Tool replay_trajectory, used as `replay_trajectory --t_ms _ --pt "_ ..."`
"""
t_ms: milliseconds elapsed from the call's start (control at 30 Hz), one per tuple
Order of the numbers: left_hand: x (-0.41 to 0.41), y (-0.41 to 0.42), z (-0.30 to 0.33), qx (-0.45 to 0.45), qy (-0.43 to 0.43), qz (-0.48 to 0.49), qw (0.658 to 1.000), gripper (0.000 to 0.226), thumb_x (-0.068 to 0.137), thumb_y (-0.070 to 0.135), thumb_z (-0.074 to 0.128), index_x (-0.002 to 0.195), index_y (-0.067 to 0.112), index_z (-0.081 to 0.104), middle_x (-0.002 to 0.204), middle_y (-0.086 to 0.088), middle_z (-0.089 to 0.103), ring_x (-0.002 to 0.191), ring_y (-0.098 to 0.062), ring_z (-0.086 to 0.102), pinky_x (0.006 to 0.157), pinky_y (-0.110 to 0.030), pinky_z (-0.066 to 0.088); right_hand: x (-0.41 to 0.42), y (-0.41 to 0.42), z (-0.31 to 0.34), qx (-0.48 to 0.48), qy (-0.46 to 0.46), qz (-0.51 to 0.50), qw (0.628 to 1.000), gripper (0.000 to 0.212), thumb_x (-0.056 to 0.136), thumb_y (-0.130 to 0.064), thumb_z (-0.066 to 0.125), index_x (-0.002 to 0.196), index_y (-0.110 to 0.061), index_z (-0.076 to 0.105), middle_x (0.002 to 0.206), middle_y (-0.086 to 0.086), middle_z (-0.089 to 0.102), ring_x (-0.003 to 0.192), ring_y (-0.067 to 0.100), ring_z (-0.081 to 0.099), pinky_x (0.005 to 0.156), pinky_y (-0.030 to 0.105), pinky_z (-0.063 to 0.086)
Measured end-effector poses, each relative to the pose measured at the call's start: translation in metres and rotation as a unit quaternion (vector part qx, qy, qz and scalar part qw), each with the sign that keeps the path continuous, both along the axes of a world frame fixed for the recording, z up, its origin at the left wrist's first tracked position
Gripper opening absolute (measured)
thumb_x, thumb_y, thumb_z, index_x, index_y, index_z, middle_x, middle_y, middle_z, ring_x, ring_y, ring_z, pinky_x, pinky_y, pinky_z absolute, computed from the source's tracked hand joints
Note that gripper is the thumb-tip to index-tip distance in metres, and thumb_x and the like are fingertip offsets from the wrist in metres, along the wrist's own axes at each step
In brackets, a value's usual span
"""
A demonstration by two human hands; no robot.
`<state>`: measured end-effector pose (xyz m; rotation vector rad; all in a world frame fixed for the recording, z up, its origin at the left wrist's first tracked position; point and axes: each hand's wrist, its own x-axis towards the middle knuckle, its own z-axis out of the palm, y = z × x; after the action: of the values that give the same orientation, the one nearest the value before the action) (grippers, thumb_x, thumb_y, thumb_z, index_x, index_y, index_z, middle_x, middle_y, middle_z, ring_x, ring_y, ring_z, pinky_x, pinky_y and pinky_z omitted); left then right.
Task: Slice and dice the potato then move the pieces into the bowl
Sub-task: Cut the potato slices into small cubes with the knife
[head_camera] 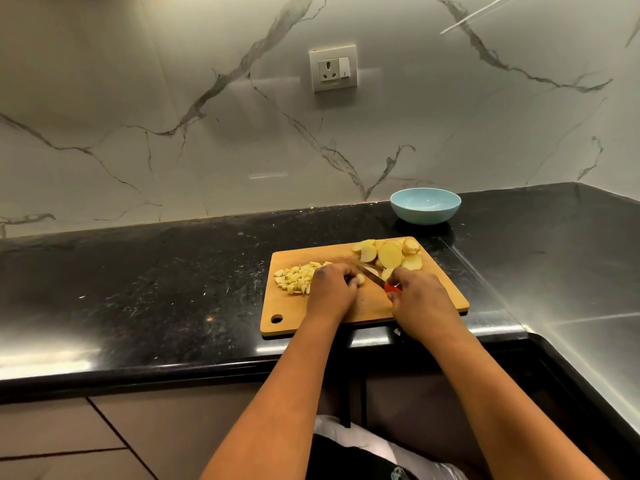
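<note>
**Potato being diced on the board**

The left hand [334, 285] fingers are curling over a potato piece [360, 279], pinning it down. The right hand [420, 299] fingers are wrapping the red handle of the knife [372, 276]. Diced pieces [296, 278] and slices [389, 254] are lying on the cutting board [367, 306]. The blue bowl [425, 205] is sitting behind on the black surface [156, 271].

Only one view: head cam, worn by the person, looks forward and down over both forearms. Wide angle, so counter edge [207, 368] bends. It faces the marble wall [173, 116] w/ socket [333, 68]; the cutting board [367, 306] sits near, center-right in frame. Bottom of frame reaches the cabinet fronts [86, 438].
</note>
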<state>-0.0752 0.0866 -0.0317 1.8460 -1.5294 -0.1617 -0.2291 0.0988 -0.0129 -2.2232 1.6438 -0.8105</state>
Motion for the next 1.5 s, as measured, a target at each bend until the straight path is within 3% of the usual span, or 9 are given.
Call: replay_trajectory --t_ms 233,367,500,567,833,900,1100,1267,1500 --pt "-0.001 0.000 0.001 -0.001 0.000 0.002 1.000 0.021 0.093 0.019 0.064 0.111 0.013 0.074 0.109 -0.003 0.072 0.101 -0.012 0.062 0.082 -0.015 0.038 0.005 0.019 -0.002 0.001 0.031 -0.014 0.999 0.010 0.095 -0.011 0.050 0.098 -0.017 0.058 0.086 0.005 0.054 0.073 0.020 0.054 0.064 0.032 0.050" --pt "-0.001 -0.001 0.000 0.003 -0.010 0.002 1.000 0.021 0.093 0.019 0.064 0.110 0.012 0.074 0.110 -0.004 0.072 0.103 -0.014 0.062 0.085 -0.017 0.040 0.011 0.021 0.000 -0.001 0.042 -0.017 0.999 0.018 0.097 -0.009 0.043 0.097 -0.017 0.058 0.087 0.005 0.056 0.075 0.021 0.056 0.068 0.035 0.053" --pt "0.000 -0.003 0.000 0.012 -0.011 0.003 1.000 0.020 0.092 0.020 0.064 0.108 0.013 0.075 0.109 -0.005 0.072 0.102 -0.016 0.063 0.087 -0.020 0.042 0.022 0.023 0.006 -0.009 0.085 -0.005 0.996 0.024 0.099 -0.008 0.038 0.106 -0.017 0.059 0.100 0.007 0.061 0.086 0.020 0.059 0.070 0.028 0.047" --pt "0.000 -0.004 0.000 0.015 -0.010 0.004 1.000 0.020 0.092 0.019 0.064 0.108 0.012 0.075 0.109 -0.005 0.072 0.102 -0.016 0.063 0.084 -0.018 0.040 0.027 0.020 0.013 0.001 0.099 0.004 0.995 0.028 0.099 -0.007 0.038 0.115 -0.017 0.059 0.105 0.007 0.061 0.089 0.020 0.059 0.071 0.026 0.046" --pt "0.001 -0.002 -0.002 -0.013 -0.011 -0.002 1.000 0.019 0.092 0.018 0.065 0.107 0.012 0.074 0.106 -0.003 0.072 0.097 -0.011 0.061 0.082 -0.018 0.043 0.001 0.035 0.041 0.080 0.201 -0.013 0.976 0.029 0.087 0.002 0.056 0.111 -0.014 0.058 0.093 0.004 0.048 0.080 0.020 0.052 0.074 0.033 0.050" --pt "0.002 -0.002 -0.003 -0.012 -0.011 0.000 1.000 0.020 0.093 0.019 0.065 0.109 0.013 0.074 0.108 -0.003 0.070 0.100 -0.013 0.061 0.085 -0.020 0.044 -0.006 0.038 0.042 0.081 0.185 -0.020 0.979 0.025 0.087 -0.001 0.058 0.107 -0.016 0.059 0.094 0.003 0.051 0.082 0.019 0.054 0.078 0.033 0.054" --pt "0.002 -0.003 -0.004 -0.011 -0.002 0.018 1.000 0.021 0.091 0.023 0.068 0.108 0.013 0.073 0.109 -0.003 0.068 0.100 -0.013 0.059 0.088 -0.023 0.046 0.000 0.034 0.025 0.008 0.029 -0.027 0.999 0.008 0.094 -0.012 0.056 0.100 -0.018 0.057 0.087 0.004 0.055 0.074 0.017 0.054 0.065 0.032 0.051" --pt "0.002 -0.004 -0.003 -0.002 -0.005 0.027 1.000 0.019 0.091 0.022 0.067 0.107 0.013 0.074 0.108 -0.003 0.068 0.100 -0.012 0.059 0.086 -0.019 0.043 0.011 0.031 0.013 0.027 0.062 -0.015 0.998 0.012 0.095 -0.010 0.052 0.102 -0.019 0.054 0.085 0.002 0.049 0.075 0.018 0.053 0.063 0.028 0.045" --pt "0.002 -0.006 -0.004 -0.002 -0.022 0.022 1.000 0.020 0.093 0.020 0.065 0.109 0.012 0.073 0.113 -0.004 0.064 0.105 -0.014 0.057 0.087 -0.019 0.042 0.020 0.030 0.008 0.026 0.051 -0.011 0.998 0.015 0.097 -0.009 0.049 0.104 -0.019 0.056 0.087 0.001 0.051 0.079 0.017 0.055 0.072 0.029 0.052"
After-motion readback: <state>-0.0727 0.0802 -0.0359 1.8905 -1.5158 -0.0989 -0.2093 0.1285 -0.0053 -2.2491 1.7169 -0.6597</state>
